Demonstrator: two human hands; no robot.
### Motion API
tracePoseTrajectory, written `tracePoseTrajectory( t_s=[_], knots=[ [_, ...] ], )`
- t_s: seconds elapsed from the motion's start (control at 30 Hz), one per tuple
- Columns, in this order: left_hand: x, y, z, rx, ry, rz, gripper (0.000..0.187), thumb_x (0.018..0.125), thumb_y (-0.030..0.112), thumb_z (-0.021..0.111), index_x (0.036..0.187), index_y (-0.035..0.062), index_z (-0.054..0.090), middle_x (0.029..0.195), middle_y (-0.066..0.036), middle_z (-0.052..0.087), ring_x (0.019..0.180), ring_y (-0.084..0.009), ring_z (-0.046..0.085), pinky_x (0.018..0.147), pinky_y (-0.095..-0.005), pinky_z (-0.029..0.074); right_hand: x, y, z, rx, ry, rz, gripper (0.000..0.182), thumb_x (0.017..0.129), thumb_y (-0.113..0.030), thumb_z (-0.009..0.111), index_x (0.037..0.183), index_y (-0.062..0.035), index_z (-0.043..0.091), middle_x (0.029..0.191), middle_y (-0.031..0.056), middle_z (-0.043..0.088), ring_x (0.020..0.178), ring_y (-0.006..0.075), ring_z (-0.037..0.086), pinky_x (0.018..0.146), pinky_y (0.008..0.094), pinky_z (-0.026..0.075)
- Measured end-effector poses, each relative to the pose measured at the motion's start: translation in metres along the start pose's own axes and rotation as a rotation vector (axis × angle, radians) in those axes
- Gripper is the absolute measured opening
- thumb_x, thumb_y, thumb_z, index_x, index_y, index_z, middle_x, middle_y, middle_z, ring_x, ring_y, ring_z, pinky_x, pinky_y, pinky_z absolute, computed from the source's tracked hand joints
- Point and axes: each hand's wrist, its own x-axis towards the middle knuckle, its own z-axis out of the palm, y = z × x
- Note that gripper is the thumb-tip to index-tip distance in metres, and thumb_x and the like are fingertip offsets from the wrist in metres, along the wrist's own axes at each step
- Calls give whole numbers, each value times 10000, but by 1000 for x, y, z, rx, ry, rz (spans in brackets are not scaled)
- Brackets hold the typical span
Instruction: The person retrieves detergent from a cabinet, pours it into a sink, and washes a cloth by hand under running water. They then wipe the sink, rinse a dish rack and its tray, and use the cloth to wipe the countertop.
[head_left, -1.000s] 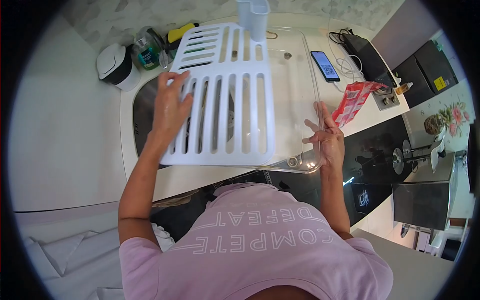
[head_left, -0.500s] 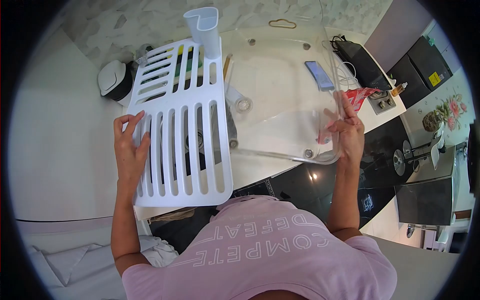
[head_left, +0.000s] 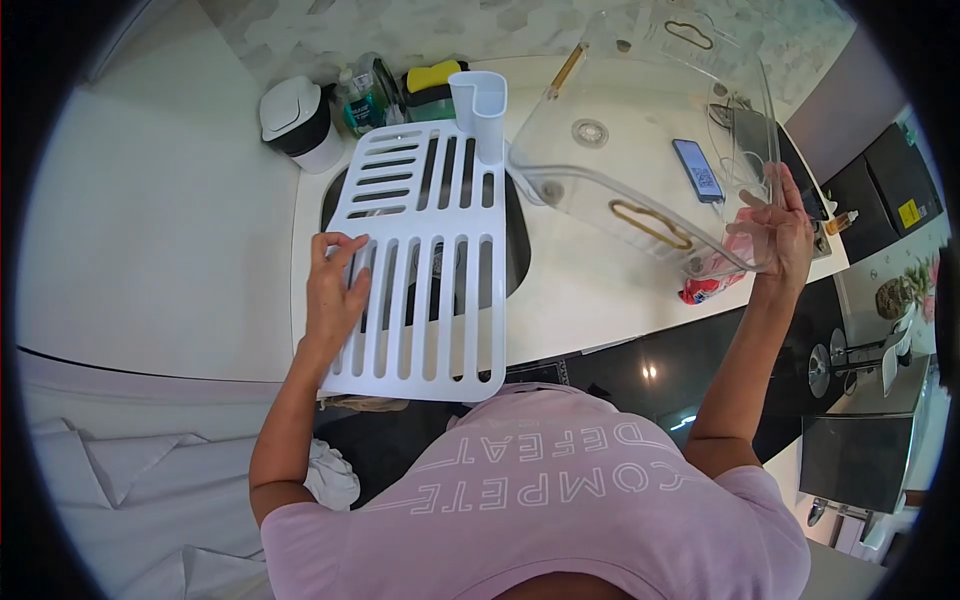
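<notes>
My left hand (head_left: 335, 290) grips the left edge of a white slotted dish rack (head_left: 430, 222), thumb on top. The rack lies over the sink (head_left: 518, 240), and a white utensil cup (head_left: 482, 110) stands at its far right corner. My right hand (head_left: 785, 240) is closed on the right side of a clear plastic tray (head_left: 605, 178) with gold-coloured handles. Tilted, the tray hangs over the counter to the right of the rack. Through its wall a phone (head_left: 697, 170) and a red packet (head_left: 710, 287) show on the counter.
Behind the sink stand a white and black bin (head_left: 300, 120), a green bottle (head_left: 360, 105) and a yellow sponge (head_left: 434, 75) in a holder. A white cable (head_left: 752, 165) runs near the phone. A small amber bottle (head_left: 842, 222) stands at the far right.
The clear tray has tipped and moved up and right, away from the rack. The rack lies flatter over the sink, still in my left hand. The camera view has shifted.
</notes>
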Motion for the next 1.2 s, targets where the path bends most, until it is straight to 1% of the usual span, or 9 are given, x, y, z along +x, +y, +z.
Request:
tracePoseTrajectory(
  t_s=[0.2, 0.27, 0.37, 0.43, 0.6, 0.67, 0.73, 1.13, 1.2],
  knots=[
    [-4, -9, 57, -90, -32, -21, 392, 667, -42, 579, 1048, 41, 607, 997, -124, 457, 934, -280, 511, 808, -330, 418, 18, 0, -21, 38, -68, -77, 644, 613, 124, 401, 1256, 103, 360, 1248, 216, 454, 883, 317, 592, 562, 333, 565],
    [-2, -10, 83, -98, 27, 88, 396, 664, -45, 582, 1048, 46, 604, 999, -124, 456, 890, -278, 525, 756, -328, 438, 22, -1, -27, 163, -156, -99, 637, 625, 122, 399, 1259, 114, 335, 1252, 244, 427, 876, 349, 585, 562, 390, 576],
    [6, 12, 107, -197, -78, -105, 388, 666, -43, 583, 1044, 43, 599, 1002, -125, 454, 852, -285, 529, 726, -345, 444, 21, -4, -29, 235, -258, -128, 641, 622, 141, 384, 1259, 121, 318, 1268, 252, 401, 902, 373, 570, 566, 411, 581],
    [11, 13, 139, -207, 45, 108, 366, 659, -73, 558, 1017, 5, 581, 998, -155, 446, 819, -329, 524, 711, -387, 431, 8, -18, -11, 177, -222, -112, 641, 620, 142, 385, 1257, 127, 319, 1277, 251, 389, 919, 378, 562, 565, 399, 580],
    [25, 34, 203, -15, 47, 124, 310, 685, -46, 523, 989, -4, 568, 1013, -174, 428, 867, -338, 491, 711, -412, 404, -14, -17, 15, 174, -205, -101, 669, 600, 155, 384, 1265, 130, 312, 1295, 248, 369, 955, 374, 546, 557, 367, 576],
    [29, 29, 226, 95, 95, 302, 298, 710, -17, 506, 1005, -6, 540, 1029, -171, 406, 894, -343, 476, 731, -420, 396, -22, -13, 21, 225, -254, -37, 731, 567, 173, 380, 1289, 86, 302, 1325, 223, 336, 1038, 420, 499, 616, 458, 572],
    [29, 55, 215, -245, 64, 128, 332, 704, -11, 504, 1031, 24, 549, 1066, -159, 402, 839, -374, 480, 769, -470, 390, -30, -10, 23, 242, -276, 0, 759, 546, 172, 379, 1295, 82, 300, 1328, 221, 340, 1064, 407, 490, 621, 460, 563],
    [35, 24, 257, 118, -117, -39, 386, 740, 30, 496, 1126, 44, 495, 1066, -159, 388, 851, -319, 484, 737, -413, 412, -72, 5, 35, 380, -407, 109, 866, 498, 154, 413, 1345, 50, 263, 1376, 238, 284, 1173, 415, 408, 726, 442, 533],
    [29, -7, 276, -596, 94, 319, 445, 747, 96, 543, 1182, 56, 459, 1054, -147, 389, 858, -297, 496, 718, -398, 423, -78, 1, 37, 383, -380, 135, 861, 496, 129, 412, 1343, 51, 280, 1379, 202, 325, 1174, 351, 429, 767, 374, 483]
  ],
)
